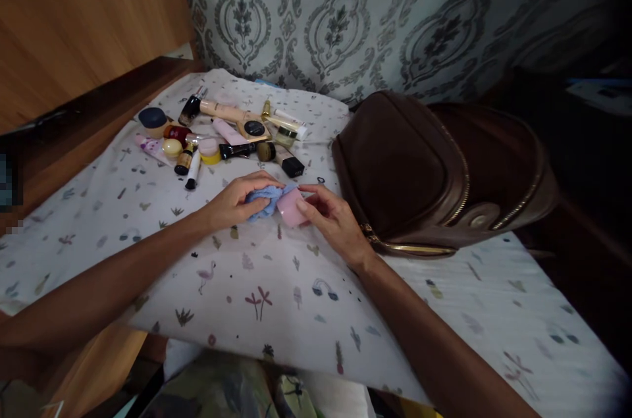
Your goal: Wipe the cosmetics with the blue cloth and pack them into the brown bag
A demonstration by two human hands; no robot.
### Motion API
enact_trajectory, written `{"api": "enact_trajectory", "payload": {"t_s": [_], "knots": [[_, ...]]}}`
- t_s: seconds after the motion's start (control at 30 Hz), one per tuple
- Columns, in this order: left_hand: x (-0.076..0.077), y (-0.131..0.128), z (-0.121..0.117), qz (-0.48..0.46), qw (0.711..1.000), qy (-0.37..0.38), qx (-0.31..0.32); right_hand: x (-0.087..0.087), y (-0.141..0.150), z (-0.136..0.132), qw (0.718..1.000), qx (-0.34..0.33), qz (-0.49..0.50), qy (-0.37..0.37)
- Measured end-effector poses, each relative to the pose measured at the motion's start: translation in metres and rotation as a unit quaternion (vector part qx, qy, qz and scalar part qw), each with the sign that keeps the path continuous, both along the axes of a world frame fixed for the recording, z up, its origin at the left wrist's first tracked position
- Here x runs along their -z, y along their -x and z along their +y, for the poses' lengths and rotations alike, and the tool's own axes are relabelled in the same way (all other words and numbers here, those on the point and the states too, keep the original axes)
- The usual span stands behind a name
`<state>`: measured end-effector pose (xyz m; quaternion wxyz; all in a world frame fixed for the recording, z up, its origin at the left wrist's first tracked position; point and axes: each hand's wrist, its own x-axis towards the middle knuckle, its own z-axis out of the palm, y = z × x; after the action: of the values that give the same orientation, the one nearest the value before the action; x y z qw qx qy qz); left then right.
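My left hand (240, 202) is closed around a crumpled blue cloth (265, 201), fingers on top and thumb below. Just right of it, my right hand (336, 219) pinches a small pink jar (292, 209) between thumb and fingers. The cloth touches the left side of the jar, and both are held over the patterned white cover. Beyond my hands lies a group of cosmetics, among them a pink tube (228, 131), a black tube (237, 151), a foundation bottle with a black cap (290, 163) and a brush (193, 170).
A brown leather bag (399, 161) with gold zips stands close to my right hand. The white printed cover (276, 313) lies over the surface. Patterned wallpaper (336, 16) rises behind, and a wooden panel (93, 16) stands at the left.
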<state>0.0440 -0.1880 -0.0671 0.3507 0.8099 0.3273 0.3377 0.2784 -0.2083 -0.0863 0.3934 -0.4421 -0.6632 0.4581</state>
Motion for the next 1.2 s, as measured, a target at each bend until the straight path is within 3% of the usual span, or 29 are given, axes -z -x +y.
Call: {"api": "enact_trajectory", "payload": {"t_s": [0.5,0.77,0.93,1.07,1.2], "knots": [[0.002,-0.004,-0.002,0.001,1.0,-0.017,-0.022,-0.008,-0.011,0.002,0.996,-0.076,0.025,0.026],[-0.008,-0.005,-0.007,0.007,0.999,-0.041,-0.014,0.002,-0.007,0.008,0.995,-0.052,0.059,0.054],[-0.011,-0.008,-0.01,0.022,0.998,-0.062,-0.007,-0.002,-0.007,0.006,0.994,-0.044,0.082,0.053],[-0.008,-0.008,-0.008,0.025,0.997,-0.061,-0.034,-0.005,-0.013,0.007,0.994,-0.073,0.076,0.01],[-0.008,-0.007,-0.007,0.032,0.995,-0.08,-0.044,-0.003,-0.015,0.007,0.989,-0.108,0.1,0.032]]}}
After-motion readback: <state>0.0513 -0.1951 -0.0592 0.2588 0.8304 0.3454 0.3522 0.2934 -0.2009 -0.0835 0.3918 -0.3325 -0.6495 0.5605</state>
